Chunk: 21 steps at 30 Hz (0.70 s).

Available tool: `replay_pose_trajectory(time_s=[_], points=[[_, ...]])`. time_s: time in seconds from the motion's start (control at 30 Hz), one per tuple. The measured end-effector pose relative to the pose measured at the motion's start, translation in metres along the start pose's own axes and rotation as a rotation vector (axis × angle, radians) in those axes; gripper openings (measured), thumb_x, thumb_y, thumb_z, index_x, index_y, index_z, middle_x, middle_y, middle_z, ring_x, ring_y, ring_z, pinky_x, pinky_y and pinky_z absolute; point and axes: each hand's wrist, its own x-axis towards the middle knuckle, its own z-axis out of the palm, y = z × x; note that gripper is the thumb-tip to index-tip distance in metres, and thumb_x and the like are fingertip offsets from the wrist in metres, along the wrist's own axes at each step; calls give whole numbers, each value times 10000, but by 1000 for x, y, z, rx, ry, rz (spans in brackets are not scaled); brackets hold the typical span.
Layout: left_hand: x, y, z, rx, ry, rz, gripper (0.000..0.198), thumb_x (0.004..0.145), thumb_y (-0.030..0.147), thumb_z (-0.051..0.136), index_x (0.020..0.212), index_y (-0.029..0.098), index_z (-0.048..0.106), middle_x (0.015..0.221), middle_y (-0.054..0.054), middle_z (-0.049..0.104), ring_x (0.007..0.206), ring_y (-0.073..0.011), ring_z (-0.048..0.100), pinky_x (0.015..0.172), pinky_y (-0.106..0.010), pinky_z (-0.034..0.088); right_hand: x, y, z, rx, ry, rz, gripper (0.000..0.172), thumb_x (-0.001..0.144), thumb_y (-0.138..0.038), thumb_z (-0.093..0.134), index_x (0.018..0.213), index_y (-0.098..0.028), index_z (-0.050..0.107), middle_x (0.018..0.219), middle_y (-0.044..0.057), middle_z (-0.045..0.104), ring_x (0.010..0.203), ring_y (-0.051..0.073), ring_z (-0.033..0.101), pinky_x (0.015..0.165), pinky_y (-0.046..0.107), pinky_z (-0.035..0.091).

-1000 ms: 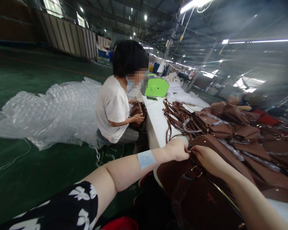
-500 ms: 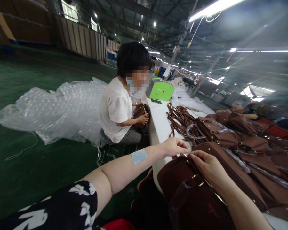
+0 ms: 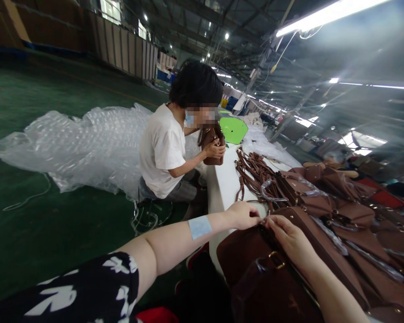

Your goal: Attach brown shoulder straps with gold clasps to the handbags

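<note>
A dark brown handbag (image 3: 234, 253) with a gold buckle (image 3: 276, 260) lies in front of me at the table edge. Over its far end, my left hand (image 3: 245, 216) and my right hand (image 3: 287, 231) meet, fingertips pinched almost together. Something small and thin is between them, too hidden to name. My right wrist passes above the bag's top edge. Clear plastic wrap (image 3: 252, 273) covers what seems to be the bag's handle. Just beyond my hands lies a heap of brown straps (image 3: 254, 172).
Several brown bags (image 3: 353, 204) with plastic-wrapped handles crowd the white table (image 3: 220, 177) on the right. A person in a white shirt (image 3: 163, 148) sits ahead, holding a small brown bag (image 3: 215, 154). Near them stands a green machine (image 3: 234, 130). Bubble wrap (image 3: 84, 148) spreads over the floor.
The person ahead has lifted their brown bag from lap height to near their face. My hands stay together over the bag's end, shifted only slightly. My view has tilted a little.
</note>
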Motion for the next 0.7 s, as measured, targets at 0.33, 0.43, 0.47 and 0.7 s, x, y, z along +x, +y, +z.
replay_pose_trajectory(time_s=[0.33, 0.43, 0.47, 0.7], points=[[17, -28, 18, -689, -147, -196, 338, 761, 466, 709, 827, 135, 684, 661, 14, 595, 572, -97, 519, 630, -253, 473, 3, -33, -12, -974, -343, -127, 322, 967, -205, 320, 932, -208, 640, 1221, 94, 574, 872, 176, 655, 785, 320, 464], [17, -32, 20, -729, -152, -191, 387, 724, 511, 736, 804, 137, 674, 657, 17, 592, 566, -90, 508, 615, -247, 455, 6, -54, -9, -1117, -402, -93, 322, 921, -116, 352, 952, -185, 665, 1158, 111, 593, 828, 198, 675, 679, 312, 437], [17, -32, 20, -731, -152, -189, 387, 722, 511, 737, 806, 138, 672, 655, 19, 591, 561, -88, 505, 609, -243, 450, 7, -60, -7, -1142, -408, -87, 325, 902, -91, 365, 938, -178, 675, 1122, 113, 602, 823, 209, 680, 656, 312, 421], [9, -24, 12, -519, -93, -177, 264, 886, 386, 567, 886, 145, 677, 685, 7, 616, 618, -114, 576, 661, -247, 478, 16, -61, 17, -1170, -324, -110, 355, 939, -99, 319, 986, -155, 666, 1006, 109, 622, 826, 240, 685, 564, 306, 314]])
